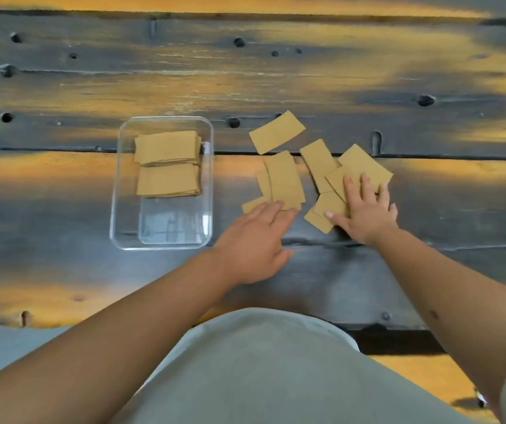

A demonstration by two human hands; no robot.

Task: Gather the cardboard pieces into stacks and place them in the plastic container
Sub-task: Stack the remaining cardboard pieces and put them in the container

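Grey cloth [276, 377] of your garment fills the nearest part of the view, with both bare forearms reaching out over it onto the dark plank table [62, 209]. Your left hand [254, 243] lies palm down, its fingers [273, 209] straight and released, the tips touching the near end of a small overlapped group of cardboard pieces [285, 179]; nothing is grasped. Your right hand [364, 209] lies flat on a second, scattered group of cardboard pieces [319, 162], fingers spread and straight, pressing on the top sheets, with the thumb resting at the edge of the nearest piece [319, 220]; it grips nothing either. The two groups sit near each other but apart. One single piece [276, 132] lies beyond them, tilted, clear of both hands. Left of your left hand stands the clear plastic container [117, 191], upright on the table. Its far half holds two stacks of cardboard, the nearer stack [167, 180] and the farther stack [166, 146], touching or slightly overlapped; its near half shows only the transparent floor. Beyond all this the table runs on, marked with dark knots [238, 42] and orange reflected light.
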